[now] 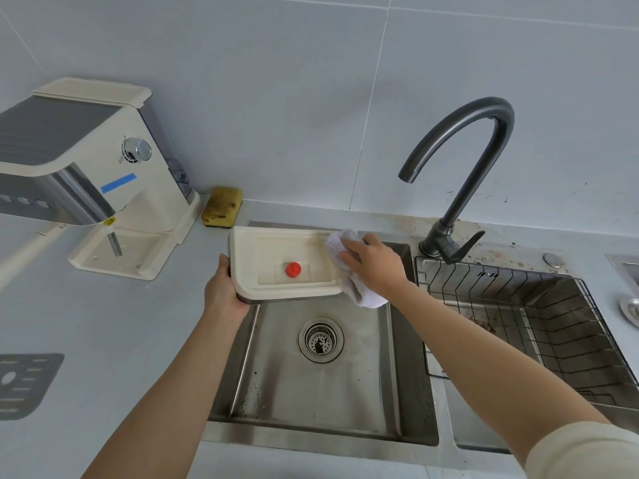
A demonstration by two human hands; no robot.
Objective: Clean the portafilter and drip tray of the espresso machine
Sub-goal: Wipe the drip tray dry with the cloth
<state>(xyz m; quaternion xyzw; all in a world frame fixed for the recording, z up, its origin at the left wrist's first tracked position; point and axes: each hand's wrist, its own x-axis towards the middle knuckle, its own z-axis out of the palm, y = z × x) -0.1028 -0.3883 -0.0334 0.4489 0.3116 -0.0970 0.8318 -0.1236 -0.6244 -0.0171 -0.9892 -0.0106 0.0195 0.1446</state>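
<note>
The drip tray (276, 250) hangs over the sink (345, 409), the left hand (223, 288) curled round its left corner and the right hand (375, 266) bunching a cloth (340, 242) against its right end. Hard pressing there could tip the tray out of that one-corner hold, or knock the red plug (293, 270) loose toward the drain (321, 339). One tray, one cloth, one plug, one sponge (222, 206), two hands

No text, brand or number can be read. Fine markings ring the dial (136, 150) on the side of the espresso machine (86, 160), above and to the left of the left hand (223, 288); they are too small to read. A yellow tag (110, 221) on the steam wand, below the dial, carries dark print, too blurred to read.
</note>
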